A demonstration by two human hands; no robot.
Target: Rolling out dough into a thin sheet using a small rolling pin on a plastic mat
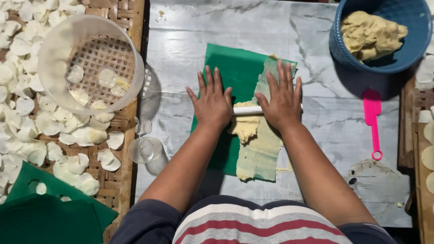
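My left hand [211,101] and my right hand [282,98] lie flat, palms down, on a thin white rolling pin [247,110]. The pin rests across a strip of pale yellow dough [258,149] under a clear plastic film, on a green sheet [230,68]. A thicker lump of dough [245,126] sits just below the pin, between my hands. Beyond the pin the dough is pressed thin and reaches the sheet's far right corner.
A blue basket [407,54] with a mound of dough stands at the far right, a pink plastic scraper [373,119] below it. Left, a woven tray [122,149] holds several thin dough rounds, a clear round bowl [54,58] and green sheets [49,212]. A small glass [145,150] lies beside it.
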